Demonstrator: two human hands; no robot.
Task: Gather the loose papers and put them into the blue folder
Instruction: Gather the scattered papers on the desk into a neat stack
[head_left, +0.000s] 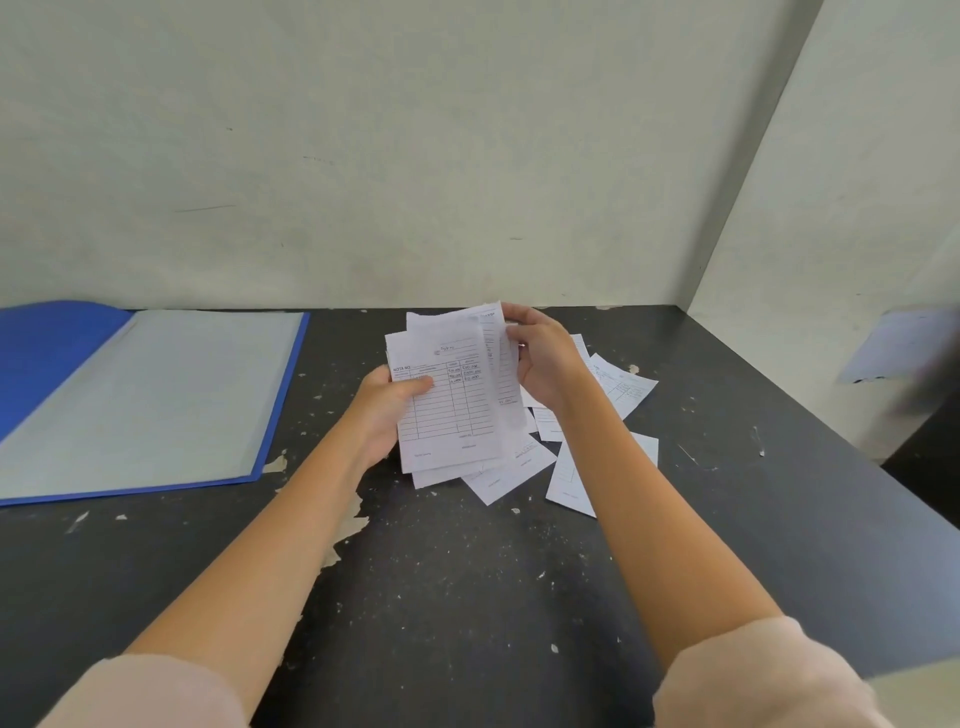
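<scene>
A small stack of white printed slips (452, 395) is held up above the black table. My left hand (387, 410) grips its left edge, thumb across the front sheet. My right hand (540, 358) pinches the stack's upper right edge. Several more loose papers (618, 387) lie scattered on the table beneath and to the right of my hands. The blue folder (156, 400) lies open and flat at the far left, its grey inner sheet facing up, apart from both hands.
The black table (467, 571) has chipped, flaking paint. A pale wall runs along its far edge, and a side wall (831, 208) closes the right. The table's right edge drops off at the far right.
</scene>
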